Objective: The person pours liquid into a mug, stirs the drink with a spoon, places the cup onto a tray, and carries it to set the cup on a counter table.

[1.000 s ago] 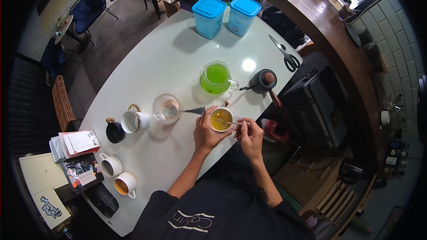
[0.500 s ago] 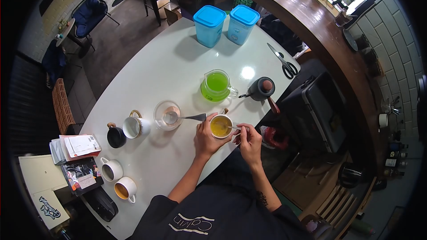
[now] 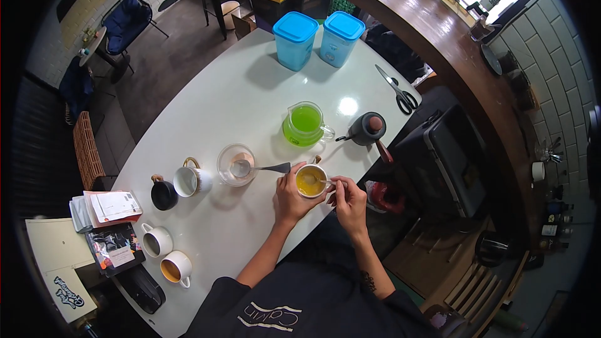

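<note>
My left hand point(image 3: 292, 196) is wrapped round a white mug point(image 3: 300, 193) that has yellow liquid point(image 3: 309, 181) in it. In my right hand point(image 3: 348, 201) is the handle of a spoon point(image 3: 329, 182), its other end down in the liquid. Left of the mug stands a clear glass bowl point(image 3: 224, 174), with a dark-handled utensil point(image 3: 273, 168) lying across it toward my left hand. Beyond the mug is a glass pitcher point(image 3: 304, 126) of bright green liquid. To its right sits a small dark pot point(image 3: 363, 130) with a brown handle.
Two blue lidded containers point(image 3: 294, 42) stand at the table's far end, with scissors point(image 3: 398, 91) at the right edge. Several cups, including a black cup point(image 3: 163, 193) and a white mug point(image 3: 176, 268), are on the left. Packets point(image 3: 113, 205) lie at the left edge.
The spoon has shifted slightly inside the mug as my right hand moved a little. My left hand still holds the mug in nearly the same place.
</note>
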A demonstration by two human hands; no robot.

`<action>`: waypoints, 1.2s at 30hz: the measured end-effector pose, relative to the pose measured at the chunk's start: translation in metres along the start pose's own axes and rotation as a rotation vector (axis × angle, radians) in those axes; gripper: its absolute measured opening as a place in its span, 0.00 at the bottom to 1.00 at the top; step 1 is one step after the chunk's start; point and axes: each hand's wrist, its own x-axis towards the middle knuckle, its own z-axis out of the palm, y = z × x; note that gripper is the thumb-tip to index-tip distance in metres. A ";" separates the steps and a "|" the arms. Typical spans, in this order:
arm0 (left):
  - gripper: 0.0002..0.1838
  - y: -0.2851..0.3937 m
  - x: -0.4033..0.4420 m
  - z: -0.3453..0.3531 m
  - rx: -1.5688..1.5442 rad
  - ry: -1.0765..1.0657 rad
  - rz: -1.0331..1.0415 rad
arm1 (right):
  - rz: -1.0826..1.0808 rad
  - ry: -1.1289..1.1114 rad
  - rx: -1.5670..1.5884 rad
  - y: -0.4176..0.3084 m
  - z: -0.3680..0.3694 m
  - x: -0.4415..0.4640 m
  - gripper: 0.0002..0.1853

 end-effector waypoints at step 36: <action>0.46 0.002 0.000 0.000 -0.006 0.000 -0.025 | -0.024 0.022 -0.017 0.002 0.000 0.000 0.09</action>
